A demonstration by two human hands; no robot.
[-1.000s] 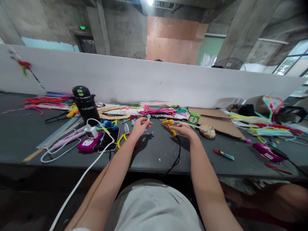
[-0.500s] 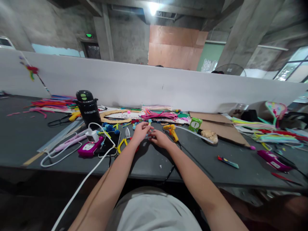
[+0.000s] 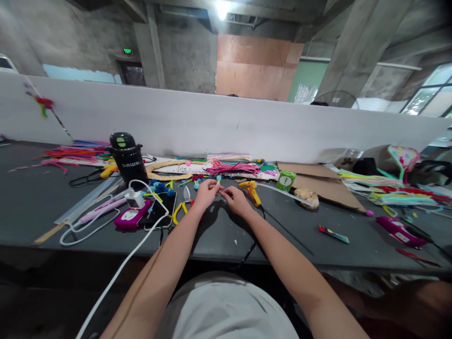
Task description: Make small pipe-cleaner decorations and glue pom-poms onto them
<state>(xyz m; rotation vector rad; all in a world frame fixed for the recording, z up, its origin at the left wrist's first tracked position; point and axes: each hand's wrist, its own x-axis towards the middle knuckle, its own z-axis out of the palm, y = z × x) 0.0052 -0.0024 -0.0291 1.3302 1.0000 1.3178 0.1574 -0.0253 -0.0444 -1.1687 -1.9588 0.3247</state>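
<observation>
My left hand (image 3: 207,194) is closed in a pinch over the middle of the table. A small light-blue fuzzy pipe cleaner piece (image 3: 219,178) sticks up from its fingertips. My right hand (image 3: 237,200) is also pinched, its fingertips meeting those of the left; whatever lies between them is too small to make out. Just right of the hands rests a yellow hot glue gun (image 3: 251,192). Pliers with yellow handles (image 3: 179,213) lie to the left, partly behind my left forearm.
On the left stand a black bottle (image 3: 127,162), a purple power socket (image 3: 131,217) and a phone (image 3: 160,214). Pink pipe cleaners (image 3: 233,167) lie at the back. To the right are a green box (image 3: 285,180), cardboard (image 3: 328,190) and a cutter knife (image 3: 334,234). A white cable (image 3: 120,273) crosses the front left.
My right hand has closed its fingers into a pinch and come up against the left fingertips. My left hand stays nearly in place, still holding the light-blue piece.
</observation>
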